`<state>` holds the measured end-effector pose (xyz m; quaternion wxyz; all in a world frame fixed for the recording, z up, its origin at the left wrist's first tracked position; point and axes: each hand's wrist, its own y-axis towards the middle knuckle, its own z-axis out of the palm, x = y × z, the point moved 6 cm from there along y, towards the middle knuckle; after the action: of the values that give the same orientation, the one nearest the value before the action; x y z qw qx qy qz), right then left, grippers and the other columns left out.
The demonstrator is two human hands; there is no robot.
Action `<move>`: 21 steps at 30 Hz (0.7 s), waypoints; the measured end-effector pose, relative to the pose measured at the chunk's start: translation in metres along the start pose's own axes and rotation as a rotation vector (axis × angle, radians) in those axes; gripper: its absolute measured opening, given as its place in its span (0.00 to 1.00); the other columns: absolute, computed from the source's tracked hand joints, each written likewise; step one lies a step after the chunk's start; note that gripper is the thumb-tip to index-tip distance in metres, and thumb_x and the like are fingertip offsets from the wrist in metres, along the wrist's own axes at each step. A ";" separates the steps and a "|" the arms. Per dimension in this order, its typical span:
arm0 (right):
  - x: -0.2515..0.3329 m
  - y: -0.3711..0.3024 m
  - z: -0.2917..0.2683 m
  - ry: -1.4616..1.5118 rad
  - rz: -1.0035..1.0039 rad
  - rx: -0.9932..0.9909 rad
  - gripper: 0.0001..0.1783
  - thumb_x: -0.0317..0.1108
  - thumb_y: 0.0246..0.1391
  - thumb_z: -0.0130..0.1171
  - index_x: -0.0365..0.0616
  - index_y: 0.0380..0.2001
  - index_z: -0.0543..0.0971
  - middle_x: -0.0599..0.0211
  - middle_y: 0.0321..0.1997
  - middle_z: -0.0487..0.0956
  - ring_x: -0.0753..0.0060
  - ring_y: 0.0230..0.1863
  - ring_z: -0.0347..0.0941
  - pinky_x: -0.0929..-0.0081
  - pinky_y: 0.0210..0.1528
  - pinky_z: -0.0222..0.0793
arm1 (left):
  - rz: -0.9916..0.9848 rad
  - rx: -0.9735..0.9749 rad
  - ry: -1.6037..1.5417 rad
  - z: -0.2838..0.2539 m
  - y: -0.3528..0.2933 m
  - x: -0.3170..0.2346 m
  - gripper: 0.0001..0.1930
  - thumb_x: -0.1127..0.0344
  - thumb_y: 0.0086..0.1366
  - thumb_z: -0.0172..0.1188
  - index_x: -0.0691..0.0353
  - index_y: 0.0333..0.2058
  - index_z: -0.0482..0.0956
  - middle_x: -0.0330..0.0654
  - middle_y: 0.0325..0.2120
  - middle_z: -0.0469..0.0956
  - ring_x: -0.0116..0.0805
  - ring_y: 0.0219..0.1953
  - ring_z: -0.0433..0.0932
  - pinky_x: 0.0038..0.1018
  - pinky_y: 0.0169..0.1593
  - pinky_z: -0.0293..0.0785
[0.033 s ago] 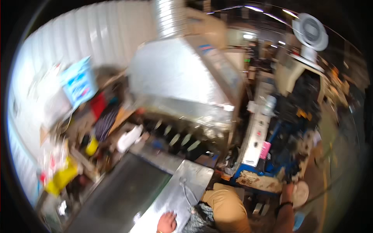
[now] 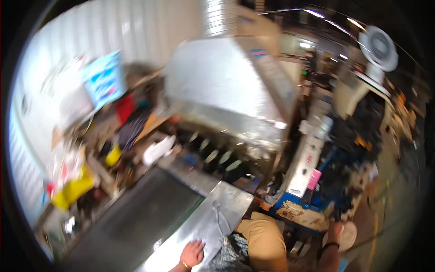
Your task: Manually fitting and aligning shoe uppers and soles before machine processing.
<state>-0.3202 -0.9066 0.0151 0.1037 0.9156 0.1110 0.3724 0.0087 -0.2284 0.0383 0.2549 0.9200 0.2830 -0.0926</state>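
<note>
My left hand (image 2: 192,253) lies open on a shiny metal surface (image 2: 232,198), beside a wide dark belt or panel (image 2: 149,208). A thin loop of cord or wire (image 2: 221,223) rests on the same metal, close to a grey crumpled cloth or plastic (image 2: 233,254). My right hand (image 2: 334,230) reaches down by the end of the blue-edged bench (image 2: 302,212), near dark items hanging there. Its fingers are blurred and partly hidden, so what it touches cannot be made out. Just past the right wrist is a round beige disc, perhaps a stool top (image 2: 348,235).
Several dark pieces with pale soles or faces (image 2: 225,157) line up under a silver metal hood (image 2: 222,81). A white panel with buttons (image 2: 304,172) runs along the bench, next to black items (image 2: 358,122). Bags and a yellow sheet (image 2: 74,190) crowd the left. A fan (image 2: 379,47) stands behind.
The view has turned slightly, so the hood, fan and bench appear farther right. My left hand still lies on the metal, with more of the wrist showing. My right hand remains by the bench end.
</note>
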 end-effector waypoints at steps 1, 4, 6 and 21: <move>0.006 -0.004 0.008 0.190 -0.046 0.100 0.24 0.28 0.46 0.58 0.31 0.50 0.75 0.41 0.51 0.77 0.39 0.50 0.73 0.57 0.56 0.68 | 0.012 -0.006 0.046 -0.007 0.003 -0.002 0.19 0.67 0.54 0.55 0.61 0.46 0.79 0.51 0.48 0.78 0.52 0.48 0.76 0.42 0.51 0.72; 0.050 -0.005 0.012 -0.232 0.200 0.173 0.23 0.29 0.52 0.55 0.32 0.52 0.75 0.44 0.48 0.79 0.41 0.48 0.74 0.53 0.52 0.71 | -0.078 0.062 0.050 -0.013 -0.003 0.000 0.20 0.66 0.57 0.54 0.59 0.50 0.76 0.49 0.52 0.74 0.49 0.52 0.73 0.42 0.57 0.68; 0.071 -0.016 0.006 -0.349 0.241 0.182 0.21 0.32 0.57 0.52 0.35 0.53 0.74 0.44 0.48 0.79 0.41 0.46 0.75 0.50 0.47 0.73 | -0.096 0.017 0.056 -0.021 -0.005 -0.001 0.21 0.65 0.58 0.54 0.58 0.52 0.76 0.47 0.53 0.74 0.49 0.55 0.72 0.43 0.58 0.67; 0.017 0.019 0.022 -0.528 0.126 0.160 0.23 0.40 0.65 0.45 0.34 0.54 0.72 0.44 0.44 0.79 0.45 0.39 0.77 0.49 0.40 0.77 | -0.325 -0.097 -0.108 -0.046 -0.043 0.033 0.19 0.69 0.56 0.57 0.62 0.48 0.77 0.53 0.52 0.74 0.52 0.57 0.70 0.43 0.62 0.64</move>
<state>-0.2904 -0.9223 0.0161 0.0332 0.9913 0.0519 0.1167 0.0124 -0.1581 0.0497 0.2955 0.8424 0.4180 -0.1683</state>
